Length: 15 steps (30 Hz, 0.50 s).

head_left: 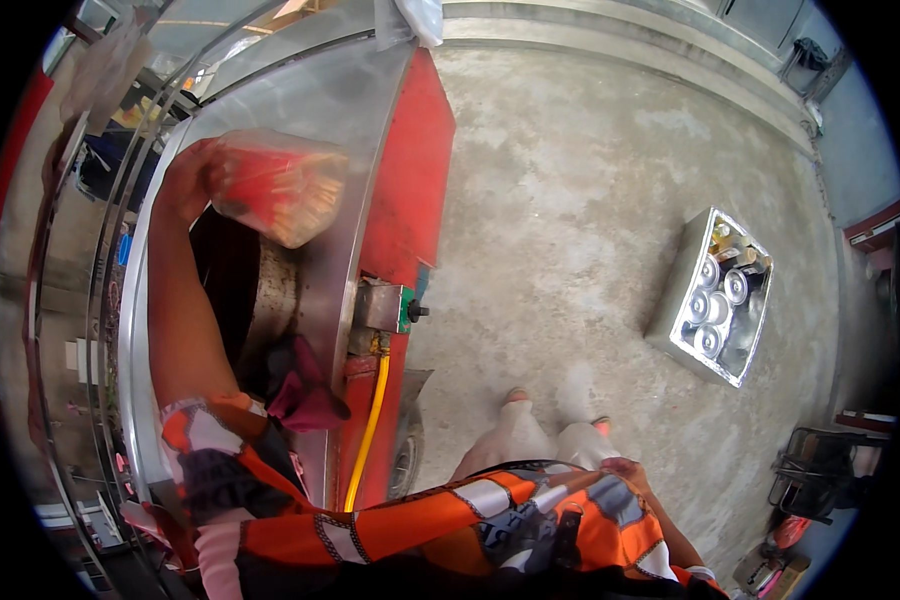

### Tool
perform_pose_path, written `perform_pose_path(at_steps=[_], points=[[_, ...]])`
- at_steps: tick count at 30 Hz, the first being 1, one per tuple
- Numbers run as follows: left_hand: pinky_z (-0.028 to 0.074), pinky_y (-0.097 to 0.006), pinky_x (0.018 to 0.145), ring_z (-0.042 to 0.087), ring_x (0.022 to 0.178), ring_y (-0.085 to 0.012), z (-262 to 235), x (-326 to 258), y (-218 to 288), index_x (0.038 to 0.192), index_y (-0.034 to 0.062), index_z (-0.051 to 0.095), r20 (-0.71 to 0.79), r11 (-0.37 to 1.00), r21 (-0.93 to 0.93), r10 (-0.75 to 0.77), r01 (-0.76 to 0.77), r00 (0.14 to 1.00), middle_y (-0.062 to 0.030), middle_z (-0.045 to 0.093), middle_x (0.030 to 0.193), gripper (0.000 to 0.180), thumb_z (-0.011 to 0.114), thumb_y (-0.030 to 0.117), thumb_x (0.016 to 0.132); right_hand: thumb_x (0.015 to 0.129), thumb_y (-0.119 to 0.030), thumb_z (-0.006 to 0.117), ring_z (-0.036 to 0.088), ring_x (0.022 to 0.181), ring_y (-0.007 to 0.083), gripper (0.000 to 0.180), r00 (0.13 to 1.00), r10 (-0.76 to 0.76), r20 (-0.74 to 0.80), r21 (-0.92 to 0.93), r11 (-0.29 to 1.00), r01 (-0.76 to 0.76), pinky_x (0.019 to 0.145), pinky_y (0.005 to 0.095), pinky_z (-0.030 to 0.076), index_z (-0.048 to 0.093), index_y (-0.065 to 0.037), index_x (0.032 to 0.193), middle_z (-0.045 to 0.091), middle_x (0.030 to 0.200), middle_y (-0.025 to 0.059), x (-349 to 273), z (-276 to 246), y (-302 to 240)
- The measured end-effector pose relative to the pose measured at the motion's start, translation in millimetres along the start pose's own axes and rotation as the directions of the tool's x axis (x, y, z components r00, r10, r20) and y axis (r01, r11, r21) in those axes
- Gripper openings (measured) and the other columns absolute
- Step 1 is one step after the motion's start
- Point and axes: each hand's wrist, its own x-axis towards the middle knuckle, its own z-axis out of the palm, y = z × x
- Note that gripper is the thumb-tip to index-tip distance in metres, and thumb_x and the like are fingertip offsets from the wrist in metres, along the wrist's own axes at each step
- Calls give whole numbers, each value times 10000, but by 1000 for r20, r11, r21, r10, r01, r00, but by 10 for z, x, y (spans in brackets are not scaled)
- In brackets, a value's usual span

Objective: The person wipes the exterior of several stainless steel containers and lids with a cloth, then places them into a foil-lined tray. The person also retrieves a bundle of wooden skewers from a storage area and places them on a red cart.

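Observation:
At the upper left, my left hand [208, 172] is closed on the edge of a clear plastic bag [288, 190]. Inside the bag are red pieces and a row of pale tan sticks, too blurred to name. The bag is above the metal cart top [325, 270], beside a dark round opening [232, 285] with a rusty inner wall. My left arm reaches across the cart's left side. Low in the view, my right hand [625, 468] rests against the hem of my orange patterned shirt [410, 515]; its fingers are mostly hidden.
A dark maroon cloth [308, 390] lies by the opening. On the cart's red side are a valve knob [418, 312] and a yellow hose [370, 430]. A silver box [682, 330] of cans and bottles stands on the concrete floor. A black folding chair [815, 470] leans at the right wall.

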Motion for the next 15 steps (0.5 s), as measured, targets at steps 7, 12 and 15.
perform_pose_path(at_steps=[7,12,15], points=[[381,-199,509,438,579,-66,-30,20,-14,961,53,525,2,998,20,59,-59,998,9,515,748,158,535,175,861,763,42,569,579,849,188,198,996,86,14,139,986,-87,787,306,484,563,46,960,588,921,101,19,21,-118],[417,-245,578,506,618,-127,154,130,-120,937,33,542,-143,855,497,253,-152,957,-46,555,764,176,539,179,839,740,61,580,580,849,193,202,998,60,-11,67,996,-59,769,306,490,567,50,941,591,919,106,17,19,-104],[447,-332,657,575,721,-256,446,179,-417,916,24,552,-51,353,914,586,-198,809,-123,597,813,187,532,185,824,744,73,555,579,847,198,187,999,27,-44,-90,995,-31,768,310,490,566,55,930,590,920,107,13,70,-150]])
